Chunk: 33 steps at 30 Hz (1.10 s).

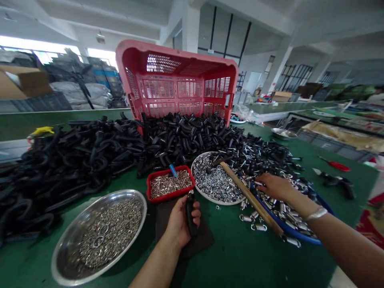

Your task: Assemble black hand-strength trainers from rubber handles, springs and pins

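My left hand (182, 222) is wrapped around a black plastic handle (191, 214), held upright with a small metal part at its top. Below it lies a dark mat (201, 240). At the right, my right hand (274, 187) reaches over a blue basin (325, 204) full of metal coil springs (282, 207). Its fingertips are closed on a spring (259, 183) at the basin's left rim. A wooden-handled hammer (249, 196) leans between that basin and a white plate (198, 182) of small metal rings and nuts. Several springs lie loose by the hammer.
A red tray (149, 188) holds metal pins and a blue tool (173, 171). At left stands a steel bowl (64, 248) of small metal parts. Black handles (114, 144) pile up before a tipped red crate (177, 54). Pruning shears (337, 182) lie far right.
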Each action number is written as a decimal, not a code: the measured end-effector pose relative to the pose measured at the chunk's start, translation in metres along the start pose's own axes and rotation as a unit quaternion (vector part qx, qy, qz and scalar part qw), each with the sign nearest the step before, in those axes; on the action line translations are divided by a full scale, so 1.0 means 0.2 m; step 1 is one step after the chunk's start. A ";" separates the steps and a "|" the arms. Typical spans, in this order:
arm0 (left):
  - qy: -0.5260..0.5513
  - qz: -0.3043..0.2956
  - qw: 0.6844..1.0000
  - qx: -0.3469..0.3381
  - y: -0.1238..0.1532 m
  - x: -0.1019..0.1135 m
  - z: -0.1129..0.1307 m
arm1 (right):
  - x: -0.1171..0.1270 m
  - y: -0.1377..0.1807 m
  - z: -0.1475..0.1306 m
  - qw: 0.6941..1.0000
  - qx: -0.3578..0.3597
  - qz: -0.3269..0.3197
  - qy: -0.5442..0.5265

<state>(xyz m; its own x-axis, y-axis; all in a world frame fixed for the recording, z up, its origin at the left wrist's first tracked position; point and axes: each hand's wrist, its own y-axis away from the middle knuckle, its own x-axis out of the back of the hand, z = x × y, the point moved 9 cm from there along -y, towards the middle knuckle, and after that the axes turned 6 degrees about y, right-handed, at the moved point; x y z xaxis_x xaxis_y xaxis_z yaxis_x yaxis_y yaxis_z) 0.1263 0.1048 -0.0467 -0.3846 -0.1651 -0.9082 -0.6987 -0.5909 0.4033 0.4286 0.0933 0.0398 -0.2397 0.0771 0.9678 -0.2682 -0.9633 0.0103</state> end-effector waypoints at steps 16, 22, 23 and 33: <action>0.013 -0.043 0.999 0.028 -0.02 0.00 -0.01 | 0.17 0.13 -0.70 0.963 0.259 0.020 -0.066; 0.011 -0.045 0.999 0.028 -0.02 0.00 -0.01 | 0.12 0.07 -0.78 0.968 0.242 0.026 -0.064; 0.010 -0.043 0.999 0.026 -0.02 0.00 -0.01 | 0.12 0.06 -0.77 0.969 0.237 0.027 -0.070; -0.055 0.005 0.998 0.018 -0.02 0.03 -0.04 | 0.38 0.14 -1.03 0.909 0.234 0.091 -0.332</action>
<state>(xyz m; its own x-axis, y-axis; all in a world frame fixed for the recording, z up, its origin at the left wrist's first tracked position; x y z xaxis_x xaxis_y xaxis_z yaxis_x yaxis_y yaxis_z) 0.1320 0.1004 -0.0543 -0.4550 -0.0814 -0.8868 -0.7150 -0.5602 0.4183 0.2098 0.1248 0.0619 0.4178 -0.1172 0.9009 0.1829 -0.9605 -0.2098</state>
